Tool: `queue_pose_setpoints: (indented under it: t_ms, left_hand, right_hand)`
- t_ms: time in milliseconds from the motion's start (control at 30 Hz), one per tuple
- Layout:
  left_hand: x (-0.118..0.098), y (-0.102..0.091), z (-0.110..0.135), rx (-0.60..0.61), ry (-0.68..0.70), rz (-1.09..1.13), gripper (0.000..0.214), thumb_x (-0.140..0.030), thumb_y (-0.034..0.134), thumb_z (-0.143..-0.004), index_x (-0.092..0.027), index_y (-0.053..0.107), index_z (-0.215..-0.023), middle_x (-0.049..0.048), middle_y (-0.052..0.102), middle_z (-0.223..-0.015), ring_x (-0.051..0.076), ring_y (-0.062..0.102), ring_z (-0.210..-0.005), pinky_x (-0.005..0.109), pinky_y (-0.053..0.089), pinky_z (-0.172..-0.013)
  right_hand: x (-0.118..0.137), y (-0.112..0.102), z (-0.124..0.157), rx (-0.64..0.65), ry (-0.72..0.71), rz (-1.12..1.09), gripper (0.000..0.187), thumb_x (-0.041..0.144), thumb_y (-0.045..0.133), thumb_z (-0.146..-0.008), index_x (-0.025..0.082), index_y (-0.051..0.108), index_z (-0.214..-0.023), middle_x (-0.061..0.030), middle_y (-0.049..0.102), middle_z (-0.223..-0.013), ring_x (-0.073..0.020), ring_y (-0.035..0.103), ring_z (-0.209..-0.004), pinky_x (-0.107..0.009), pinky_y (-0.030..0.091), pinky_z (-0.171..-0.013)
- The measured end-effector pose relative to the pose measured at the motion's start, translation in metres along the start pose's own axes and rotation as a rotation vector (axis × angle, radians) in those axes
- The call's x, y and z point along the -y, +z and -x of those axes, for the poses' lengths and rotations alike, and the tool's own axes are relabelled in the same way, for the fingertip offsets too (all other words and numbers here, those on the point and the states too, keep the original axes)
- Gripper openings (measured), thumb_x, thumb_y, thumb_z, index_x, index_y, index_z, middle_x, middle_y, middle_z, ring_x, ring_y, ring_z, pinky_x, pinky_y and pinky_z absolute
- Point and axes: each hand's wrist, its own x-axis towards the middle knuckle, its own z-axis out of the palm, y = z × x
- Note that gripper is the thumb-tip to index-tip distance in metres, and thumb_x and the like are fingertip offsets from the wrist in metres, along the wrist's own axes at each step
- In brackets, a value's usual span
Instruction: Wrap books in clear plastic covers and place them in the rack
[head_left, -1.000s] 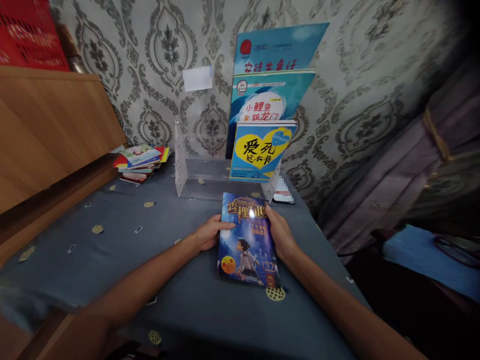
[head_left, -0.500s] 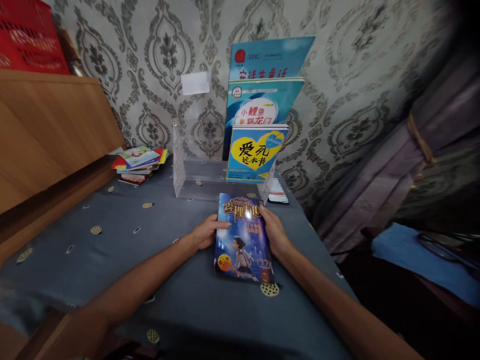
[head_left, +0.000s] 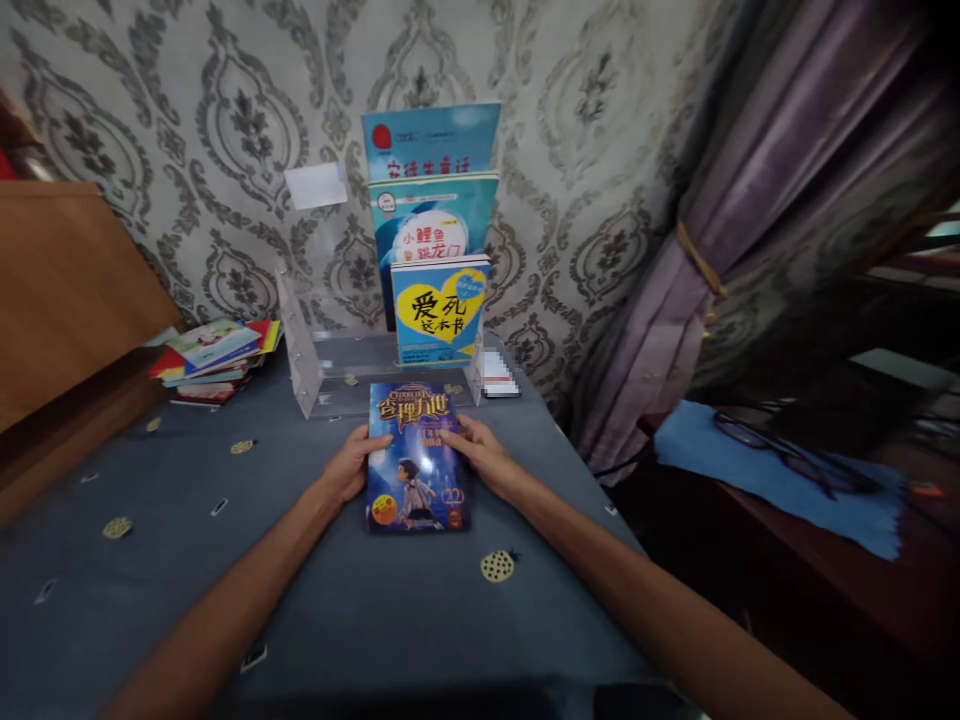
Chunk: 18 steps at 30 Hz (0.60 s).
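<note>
Between my two hands is a dark blue book (head_left: 416, 480) with gold title lettering and a cartoon figure on its cover, facing up. My left hand (head_left: 351, 464) grips its left edge, the thumb lying on the cover. On the opposite edge my right hand (head_left: 480, 455) holds it, also with the thumb on top; the fingers beneath are hidden. Just beyond the book stands a clear acrylic rack (head_left: 301, 345). Its right side bears a blue and yellow book (head_left: 440, 320) in front, a teal book (head_left: 435, 215) behind that, and a taller blue book (head_left: 431, 135) at the back.
A stack of books (head_left: 217, 355) lies at the left beside a wooden cabinet (head_left: 67, 290). A phone (head_left: 499, 375) rests right of the rack. Eyeglasses (head_left: 787, 455) sit on a blue cloth (head_left: 697, 450) at the right, below a tied curtain (head_left: 675, 310). Patterned cloth (head_left: 360, 620) covers the table.
The camera view has swung to the right, so the scene shifts left. The book is turned a little straighter, and my right thumb now lies further over its cover.
</note>
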Motion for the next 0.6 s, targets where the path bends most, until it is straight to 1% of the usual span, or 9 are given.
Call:
queue_pose_setpoints:
  t_ms: [67,100,167,233,300,367,433,500,600]
  left_hand:
    - [-0.004,-0.006,0.0,0.037,-0.006,-0.088,0.05,-0.031,0.09,-0.059,-0.013,0.072,-0.103,0.0094,0.078,-0.095,0.022,0.073,-0.079,0.032,0.059,-0.075]
    - [-0.007,-0.009,0.0,0.066,-0.016,-0.142,0.051,-0.034,0.089,-0.061,-0.013,0.071,-0.104,0.0095,0.077,-0.096,0.022,0.073,-0.078,0.032,0.059,-0.074]
    - [-0.012,-0.015,0.0,0.134,-0.045,-0.251,0.053,-0.037,0.089,-0.064,-0.013,0.069,-0.107,0.0092,0.076,-0.096,0.019,0.072,-0.074,0.029,0.058,-0.069]
    - [-0.017,-0.021,0.002,0.198,-0.085,-0.351,0.053,-0.037,0.088,-0.066,-0.014,0.067,-0.109,0.007,0.075,-0.09,0.016,0.068,-0.064,0.025,0.056,-0.06]
    - [-0.023,-0.024,0.004,0.24,-0.12,-0.433,0.053,-0.039,0.087,-0.066,-0.014,0.065,-0.107,0.0033,0.071,-0.079,0.012,0.062,-0.052,0.022,0.05,-0.047]
    - [-0.028,-0.023,0.007,0.259,-0.126,-0.49,0.052,-0.042,0.087,-0.067,-0.015,0.063,-0.104,0.0009,0.068,-0.074,0.01,0.058,-0.046,0.019,0.045,-0.039]
    - [-0.035,-0.018,0.008,0.263,-0.094,-0.527,0.05,-0.044,0.085,-0.068,-0.016,0.063,-0.102,0.0019,0.068,-0.075,0.011,0.059,-0.049,0.018,0.045,-0.038]
    - [-0.042,-0.011,0.009,0.253,-0.024,-0.563,0.049,-0.044,0.084,-0.069,-0.017,0.063,-0.104,0.0038,0.069,-0.081,0.012,0.062,-0.054,0.018,0.046,-0.039]
    - [-0.053,0.0,0.008,0.216,0.112,-0.621,0.051,-0.042,0.082,-0.07,-0.018,0.062,-0.11,0.0039,0.069,-0.088,0.014,0.063,-0.06,0.02,0.048,-0.041]
  right_hand:
    - [0.0,-0.002,-0.001,0.032,-0.015,0.027,0.048,0.053,0.082,-0.067,0.024,0.065,-0.1,-0.0018,0.076,-0.092,-0.0198,0.07,-0.079,-0.032,0.055,-0.073]
    - [0.0,-0.003,-0.001,0.04,-0.018,0.053,0.047,0.054,0.081,-0.068,0.023,0.064,-0.1,-0.001,0.075,-0.088,-0.0179,0.068,-0.074,-0.029,0.054,-0.066]
    - [0.0,-0.006,-0.002,0.048,-0.018,0.121,0.047,0.055,0.079,-0.07,0.023,0.063,-0.1,0.0018,0.07,-0.077,-0.0132,0.06,-0.059,-0.023,0.045,-0.051]
    - [0.0,-0.009,-0.002,0.065,-0.007,0.182,0.047,0.056,0.078,-0.072,0.022,0.061,-0.1,0.005,0.062,-0.066,-0.0091,0.049,-0.048,-0.02,0.033,-0.041]
    - [0.001,-0.01,-0.001,0.09,-0.003,0.201,0.047,0.056,0.076,-0.074,0.022,0.06,-0.101,0.007,0.058,-0.062,-0.007,0.042,-0.044,-0.019,0.027,-0.037]
    - [0.005,-0.01,0.0,0.11,-0.021,0.197,0.047,0.057,0.075,-0.075,0.022,0.058,-0.103,0.0072,0.058,-0.063,-0.0066,0.043,-0.043,-0.017,0.028,-0.034]
    - [0.011,-0.009,0.001,0.115,-0.064,0.197,0.047,0.057,0.073,-0.076,0.023,0.057,-0.104,0.0065,0.061,-0.067,-0.0069,0.046,-0.043,-0.017,0.032,-0.033]
    - [0.019,-0.008,0.001,0.099,-0.125,0.215,0.046,0.057,0.072,-0.078,0.023,0.056,-0.106,0.0048,0.064,-0.073,-0.0079,0.05,-0.046,-0.017,0.036,-0.034]
    - [0.033,-0.007,0.003,0.06,-0.236,0.275,0.044,0.056,0.068,-0.082,0.025,0.056,-0.111,0.0019,0.067,-0.081,-0.0102,0.054,-0.05,-0.019,0.037,-0.036]
